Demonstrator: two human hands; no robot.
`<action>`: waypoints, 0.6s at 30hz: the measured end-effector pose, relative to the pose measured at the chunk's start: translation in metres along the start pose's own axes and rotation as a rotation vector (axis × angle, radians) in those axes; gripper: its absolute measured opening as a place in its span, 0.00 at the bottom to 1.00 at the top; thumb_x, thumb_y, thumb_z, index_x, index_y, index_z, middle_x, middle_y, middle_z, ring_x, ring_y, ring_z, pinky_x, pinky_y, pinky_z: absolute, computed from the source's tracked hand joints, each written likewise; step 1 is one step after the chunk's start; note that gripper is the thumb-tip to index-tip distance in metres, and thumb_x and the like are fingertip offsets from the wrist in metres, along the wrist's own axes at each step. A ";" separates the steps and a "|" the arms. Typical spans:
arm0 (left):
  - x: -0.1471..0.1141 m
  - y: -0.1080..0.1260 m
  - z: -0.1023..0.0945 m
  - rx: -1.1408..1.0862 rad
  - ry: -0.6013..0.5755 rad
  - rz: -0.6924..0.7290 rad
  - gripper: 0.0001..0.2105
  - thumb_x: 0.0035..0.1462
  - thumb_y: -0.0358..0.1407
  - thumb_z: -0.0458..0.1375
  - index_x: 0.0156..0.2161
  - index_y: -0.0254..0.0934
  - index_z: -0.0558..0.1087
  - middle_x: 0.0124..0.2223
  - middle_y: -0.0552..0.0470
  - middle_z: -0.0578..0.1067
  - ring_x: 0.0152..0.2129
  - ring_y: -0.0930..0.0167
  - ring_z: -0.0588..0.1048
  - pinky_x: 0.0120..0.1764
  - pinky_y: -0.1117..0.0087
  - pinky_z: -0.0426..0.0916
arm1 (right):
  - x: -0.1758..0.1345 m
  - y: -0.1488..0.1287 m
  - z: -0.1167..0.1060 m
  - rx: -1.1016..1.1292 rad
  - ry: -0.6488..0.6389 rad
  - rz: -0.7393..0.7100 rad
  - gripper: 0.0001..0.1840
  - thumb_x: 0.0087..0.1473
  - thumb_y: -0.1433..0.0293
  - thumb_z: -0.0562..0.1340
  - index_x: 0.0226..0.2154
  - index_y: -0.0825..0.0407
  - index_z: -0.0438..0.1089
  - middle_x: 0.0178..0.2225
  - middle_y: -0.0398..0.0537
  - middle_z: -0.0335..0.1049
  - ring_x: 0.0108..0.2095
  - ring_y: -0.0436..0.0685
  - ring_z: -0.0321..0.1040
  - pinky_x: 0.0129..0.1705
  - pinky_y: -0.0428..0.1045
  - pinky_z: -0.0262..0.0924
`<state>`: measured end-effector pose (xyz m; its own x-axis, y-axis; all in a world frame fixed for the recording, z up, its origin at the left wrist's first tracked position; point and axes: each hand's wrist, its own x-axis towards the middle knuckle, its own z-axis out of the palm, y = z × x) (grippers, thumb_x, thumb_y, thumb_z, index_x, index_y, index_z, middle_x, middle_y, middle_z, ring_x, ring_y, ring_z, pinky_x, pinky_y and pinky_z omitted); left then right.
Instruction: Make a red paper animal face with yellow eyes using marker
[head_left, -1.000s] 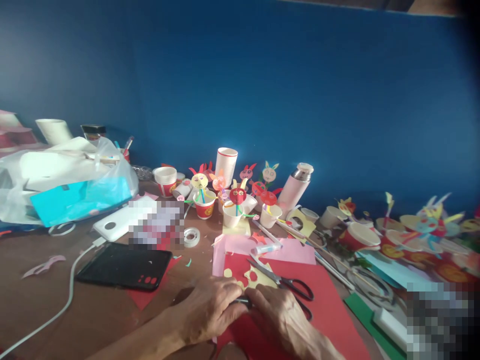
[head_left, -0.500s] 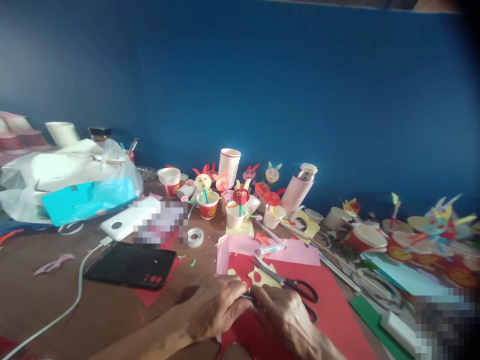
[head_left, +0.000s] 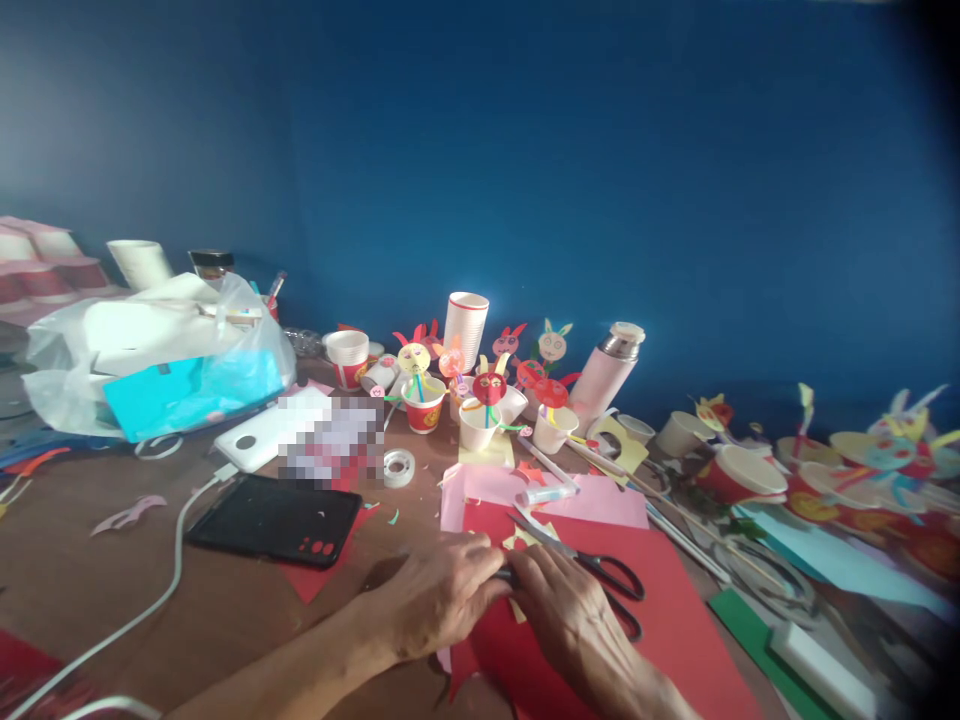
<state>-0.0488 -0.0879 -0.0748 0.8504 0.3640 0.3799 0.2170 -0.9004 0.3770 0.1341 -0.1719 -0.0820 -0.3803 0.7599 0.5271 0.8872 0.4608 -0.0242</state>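
My left hand (head_left: 450, 590) and my right hand (head_left: 562, 605) meet over a red paper sheet (head_left: 660, 600), fingers curled and closed. Between their fingertips shows a slim dark object (head_left: 506, 574), mostly hidden, its kind unclear. Both hands appear to grip it. Under the fingers lies a piece of pale yellow paper with cut holes (head_left: 521, 537), partly covered. Black-handled scissors (head_left: 611, 575) rest on the red sheet just beyond my right hand, blades pointing up and left. Pink paper (head_left: 600, 505) sticks out behind the red sheet, with a clear-barrelled pen (head_left: 547, 494) on it.
Paper cups with paper-faced figures (head_left: 480, 430) stand behind the sheets, near a pink thermos (head_left: 604, 375). To the left are a black phone (head_left: 277, 520), a white power bank (head_left: 270, 430), a tape roll (head_left: 398, 468) and a plastic bag (head_left: 60, 370). More cups (head_left: 742, 475) crowd the right.
The whole view has shifted slightly to the right. My hands have moved a little forward and cover more of the yellow paper. The slim dark object is still between them.
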 end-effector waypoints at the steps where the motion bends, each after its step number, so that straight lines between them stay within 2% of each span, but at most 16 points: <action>1: 0.000 0.001 0.000 0.002 0.005 -0.001 0.11 0.69 0.39 0.45 0.38 0.37 0.66 0.33 0.51 0.71 0.29 0.70 0.71 0.32 0.73 0.62 | -0.001 0.000 0.001 -0.002 0.003 -0.009 0.14 0.66 0.73 0.44 0.40 0.53 0.64 0.29 0.49 0.69 0.27 0.57 0.68 0.28 0.50 0.60; 8: 0.003 0.003 -0.005 -0.026 0.021 0.018 0.14 0.69 0.41 0.43 0.36 0.37 0.65 0.31 0.52 0.70 0.28 0.70 0.71 0.31 0.73 0.62 | -0.004 0.006 0.001 -0.046 -0.033 0.006 0.14 0.67 0.67 0.45 0.41 0.52 0.63 0.24 0.43 0.69 0.21 0.55 0.69 0.21 0.48 0.55; 11: 0.003 0.000 -0.004 -0.049 0.015 0.022 0.13 0.69 0.40 0.44 0.40 0.37 0.67 0.33 0.50 0.72 0.30 0.69 0.72 0.33 0.72 0.63 | -0.005 0.009 -0.002 -0.070 -0.032 0.006 0.16 0.68 0.62 0.46 0.47 0.51 0.63 0.24 0.43 0.71 0.20 0.55 0.71 0.19 0.47 0.55; 14: 0.002 -0.003 -0.003 -0.102 0.011 -0.004 0.13 0.69 0.39 0.44 0.40 0.36 0.68 0.34 0.50 0.72 0.31 0.69 0.73 0.35 0.72 0.65 | -0.006 0.013 -0.006 -0.053 -0.011 0.039 0.21 0.66 0.58 0.48 0.55 0.53 0.58 0.31 0.50 0.77 0.27 0.58 0.76 0.24 0.47 0.62; 16: 0.000 -0.005 -0.006 -0.149 0.037 -0.066 0.13 0.69 0.40 0.44 0.40 0.37 0.69 0.34 0.50 0.73 0.31 0.69 0.73 0.35 0.72 0.66 | -0.007 0.015 -0.008 -0.020 -0.013 0.086 0.24 0.65 0.56 0.51 0.55 0.54 0.57 0.36 0.55 0.77 0.33 0.60 0.77 0.28 0.48 0.66; 18: -0.002 -0.009 -0.012 -0.201 0.089 -0.139 0.11 0.68 0.39 0.46 0.44 0.38 0.69 0.37 0.50 0.74 0.34 0.69 0.74 0.38 0.73 0.67 | -0.007 0.019 -0.010 0.023 -0.029 0.133 0.21 0.64 0.58 0.52 0.53 0.54 0.59 0.36 0.56 0.76 0.34 0.60 0.76 0.30 0.49 0.67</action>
<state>-0.0581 -0.0781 -0.0687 0.7716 0.5084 0.3823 0.2216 -0.7782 0.5877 0.1564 -0.1731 -0.0779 -0.2674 0.8276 0.4935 0.9243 0.3651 -0.1115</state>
